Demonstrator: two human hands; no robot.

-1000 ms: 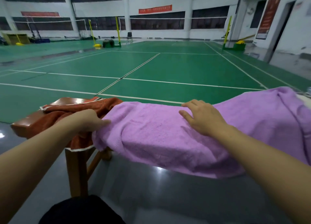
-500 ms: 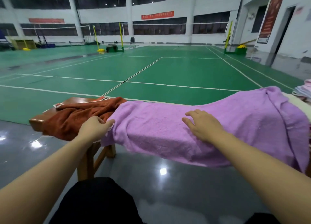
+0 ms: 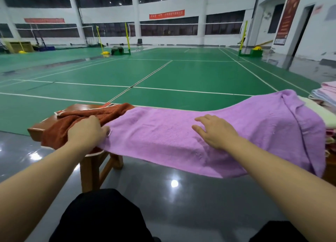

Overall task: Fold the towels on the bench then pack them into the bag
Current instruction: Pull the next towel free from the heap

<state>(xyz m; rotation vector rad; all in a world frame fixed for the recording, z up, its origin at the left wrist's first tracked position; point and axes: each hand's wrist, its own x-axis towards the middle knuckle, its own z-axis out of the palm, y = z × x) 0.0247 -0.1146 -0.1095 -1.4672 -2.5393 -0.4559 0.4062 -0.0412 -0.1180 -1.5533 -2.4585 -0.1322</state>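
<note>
- The purple towel (image 3: 209,138) lies spread along the tabletop (image 3: 81,109), its near edge hanging over the front.
- The left hand (image 3: 87,132) pinches the purple towel's left end, over the rust-brown towel (image 3: 72,121) at the tabletop's left end.
- The right hand (image 3: 214,130) rests flat on the purple towel, fingers spread.
- Folded towels (image 3: 325,96) are stacked at the right end.
</note>
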